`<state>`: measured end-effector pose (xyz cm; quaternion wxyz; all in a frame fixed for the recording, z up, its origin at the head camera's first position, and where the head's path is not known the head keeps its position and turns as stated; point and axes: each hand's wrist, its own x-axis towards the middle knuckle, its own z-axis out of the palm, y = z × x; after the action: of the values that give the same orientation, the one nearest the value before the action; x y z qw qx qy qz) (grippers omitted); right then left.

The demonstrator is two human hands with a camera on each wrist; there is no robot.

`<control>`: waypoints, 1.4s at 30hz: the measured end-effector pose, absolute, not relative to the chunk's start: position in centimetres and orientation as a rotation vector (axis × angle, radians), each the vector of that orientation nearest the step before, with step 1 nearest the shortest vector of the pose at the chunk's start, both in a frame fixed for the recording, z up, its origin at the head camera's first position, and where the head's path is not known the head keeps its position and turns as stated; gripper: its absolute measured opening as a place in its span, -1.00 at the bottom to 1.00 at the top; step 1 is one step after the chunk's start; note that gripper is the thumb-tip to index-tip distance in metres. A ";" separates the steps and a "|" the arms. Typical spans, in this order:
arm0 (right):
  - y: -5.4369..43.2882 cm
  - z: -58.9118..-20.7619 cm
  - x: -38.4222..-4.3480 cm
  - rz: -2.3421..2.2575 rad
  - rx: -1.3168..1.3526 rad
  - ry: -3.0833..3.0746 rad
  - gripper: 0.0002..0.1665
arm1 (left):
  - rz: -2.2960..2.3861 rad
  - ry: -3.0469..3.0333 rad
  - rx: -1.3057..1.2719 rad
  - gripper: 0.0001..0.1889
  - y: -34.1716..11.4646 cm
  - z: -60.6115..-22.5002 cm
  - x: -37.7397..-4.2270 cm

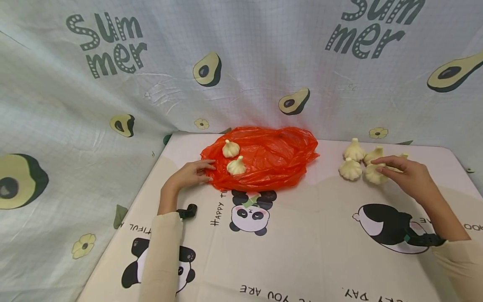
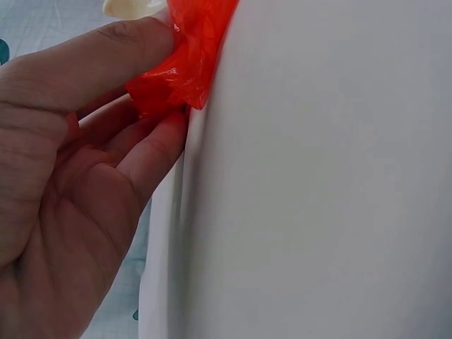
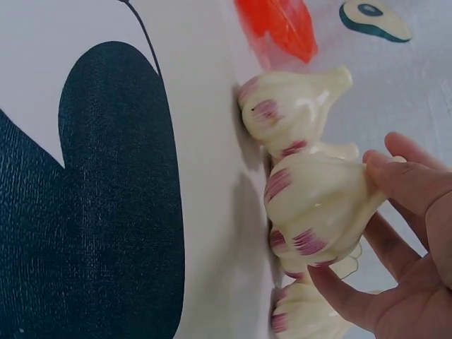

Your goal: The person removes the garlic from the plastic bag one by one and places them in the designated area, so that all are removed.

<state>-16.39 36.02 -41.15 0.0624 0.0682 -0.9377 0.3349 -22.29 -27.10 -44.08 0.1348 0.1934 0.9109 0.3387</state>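
Observation:
A crumpled red plastic bag point(image 1: 271, 155) lies spread on the table with two garlic bulbs, one point(image 1: 231, 149) behind the other point(image 1: 236, 166), on its left part. My left hand point(image 1: 190, 174) pinches the bag's left edge; the left wrist view shows the thumb above the red plastic point(image 2: 187, 63) and fingers below. On the right, my right hand point(image 1: 409, 176) holds a garlic bulb point(image 3: 321, 205) by its stem end and side, at the front of a cluster. Other bulbs point(image 1: 354, 149) sit close around it, some partly hidden by the hand. The bulbs are cream with purple streaks.
The table point(image 1: 294, 256) has a pale cloth printed with pandas and lettering. Behind it and to the left hangs a curtain point(image 1: 249, 50) with avocado prints. Between the bag and the garlic cluster lies a stretch of bare cloth.

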 end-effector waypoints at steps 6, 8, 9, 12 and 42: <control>36.2 -41.3 -16.7 0.988 0.215 -2.874 -0.64 | 0.985 2.636 0.564 -0.61 -27.1 -44.0 -22.2; 36.3 -41.3 -16.7 0.984 0.202 -2.890 -0.62 | 0.979 2.633 0.565 -0.61 -27.1 -44.0 -22.3; 36.3 -41.3 -16.7 0.988 0.195 -2.895 -0.62 | 0.976 2.633 0.566 -0.61 -27.0 -44.1 -22.3; 36.4 -41.4 -16.9 1.003 0.186 -2.900 -0.60 | 0.977 2.635 0.558 -0.61 -27.0 -44.1 -22.4; 36.1 -42.2 -16.7 0.955 0.189 -2.862 -0.66 | 0.966 2.629 0.507 -0.62 -26.8 -43.8 -22.3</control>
<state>-16.74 36.11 -42.17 0.0593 0.0626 -0.9451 0.3152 -22.33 -26.83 -43.83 0.1471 0.1761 0.9137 0.3355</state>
